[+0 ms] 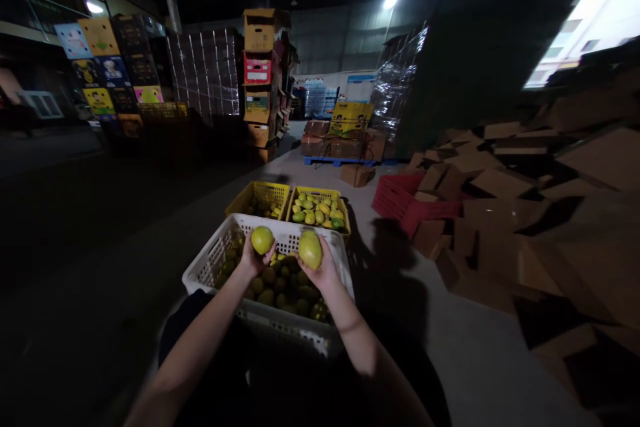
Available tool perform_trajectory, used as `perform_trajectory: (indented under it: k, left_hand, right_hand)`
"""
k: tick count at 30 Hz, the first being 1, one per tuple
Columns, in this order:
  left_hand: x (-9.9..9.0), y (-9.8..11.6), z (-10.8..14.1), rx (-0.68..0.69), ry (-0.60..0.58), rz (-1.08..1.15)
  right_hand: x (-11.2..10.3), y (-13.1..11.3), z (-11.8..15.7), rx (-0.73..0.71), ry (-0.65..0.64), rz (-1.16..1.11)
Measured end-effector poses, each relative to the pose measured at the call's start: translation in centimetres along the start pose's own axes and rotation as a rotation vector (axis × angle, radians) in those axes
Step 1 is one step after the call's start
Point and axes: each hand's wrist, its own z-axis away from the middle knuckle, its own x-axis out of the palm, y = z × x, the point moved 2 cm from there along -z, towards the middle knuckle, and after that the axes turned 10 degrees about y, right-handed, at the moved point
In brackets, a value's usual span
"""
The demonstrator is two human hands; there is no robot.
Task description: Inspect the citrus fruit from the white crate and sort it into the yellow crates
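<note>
Above a white plastic crate [197,271], my left hand [256,261] is closed around a round yellow-green fruit [263,240]. My right hand [325,268] grips a longer yellow-green fruit [311,250] of similar colour. Both fruits are held up side by side, a little apart; their exact kind is unclear. Many more fruits [280,283] lie in shadow inside the white crate below my hands. Just beyond its far rim stand two yellow crates: the left one [239,202] holds some fruit in shade, and the right one [345,210] is heaped with yellow and green fruits [320,209].
A red crate [397,197] sits to the right, beside a large pile of cardboard boxes [505,213]. Stacked cartons [259,73] rise behind, near a blue pallet [335,161] loaded with boxes. A small carton [357,175] lies on the floor.
</note>
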Motion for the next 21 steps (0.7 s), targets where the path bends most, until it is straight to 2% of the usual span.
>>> perform_trajectory:
  k: [4,6,9,12,15,18,21]
  left_hand:
    - [-0.9,0.0,-2.6,-0.003,0.073,-0.026]
    - [-0.6,-0.4,-3.8,0.003,0.069,-0.043]
    - [0.6,-1.0,-4.9,-0.022,0.031,-0.061]
    - [1.7,-1.6,-5.3,-0.074,0.039,-0.073]
    - [2.5,-2.0,-5.3,-0.139,0.061,-0.065]
    - [3.1,-2.3,-4.9,-0.194,0.023,-0.058]
    - [3.4,-2.4,-4.5,-0.164,0.020,-0.049]
  right_hand:
    - [-1.8,0.1,-1.9,0.062,-0.009,0.133]
    - [-2.2,0.1,-3.0,0.035,0.006,0.139]
    - [-1.6,0.2,-4.3,0.010,0.056,0.112]
    - [-0.4,0.4,-5.1,0.053,0.033,0.079]
    - [0.4,0.8,-5.3,0.164,-0.054,0.069]
    - [0.3,1.0,-5.3,0.258,-0.141,0.053]
    - [-0.2,1.0,-5.5,0.269,-0.190,0.049]
